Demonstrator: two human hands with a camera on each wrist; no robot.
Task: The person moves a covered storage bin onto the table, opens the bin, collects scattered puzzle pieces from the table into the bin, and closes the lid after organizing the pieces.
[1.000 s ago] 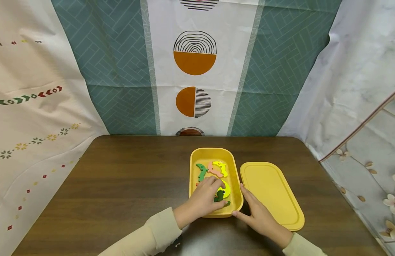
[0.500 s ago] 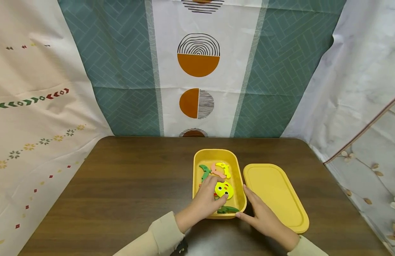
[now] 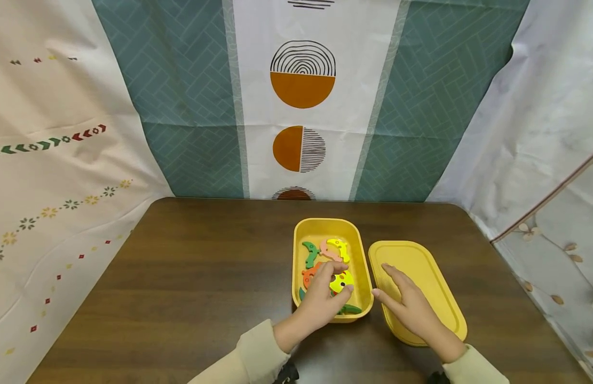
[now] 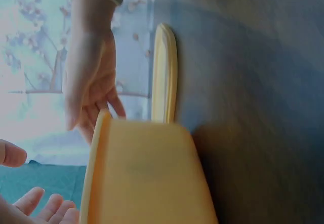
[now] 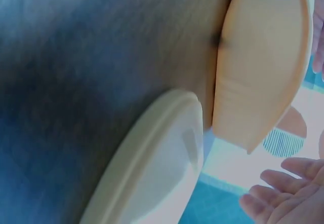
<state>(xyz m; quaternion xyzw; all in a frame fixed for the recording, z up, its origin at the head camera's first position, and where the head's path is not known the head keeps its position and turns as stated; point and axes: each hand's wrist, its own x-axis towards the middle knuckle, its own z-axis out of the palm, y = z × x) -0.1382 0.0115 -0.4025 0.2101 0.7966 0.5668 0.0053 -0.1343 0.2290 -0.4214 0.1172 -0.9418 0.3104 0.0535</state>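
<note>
A yellow plastic box (image 3: 325, 228) stands on the brown table with several flat coloured pieces in it. Over its near half hovers my left hand (image 3: 313, 304), thumb and fingers spread apart with nothing between them. Just below the fingers lies a yellow piece with a face (image 3: 342, 280); a dark green piece (image 3: 350, 309) is at the near end. My right hand (image 3: 413, 309) is to the right of the box, fingers extended above the yellow lid (image 3: 416, 256). In the right wrist view the fingers of that hand (image 5: 291, 193) are spread, holding nothing.
Farther inside the box are a green curved piece (image 3: 310, 255), a pink piece (image 3: 330, 254), a yellow curved piece (image 3: 341, 249) and an orange piece (image 3: 309, 275). Patterned cloths hang behind and beside the table (image 3: 214, 256).
The dark green piece near my left fingers came to lie at the box's near end, and my left hand let go of it. My right hand left the box wall and moved right over the lid.
</note>
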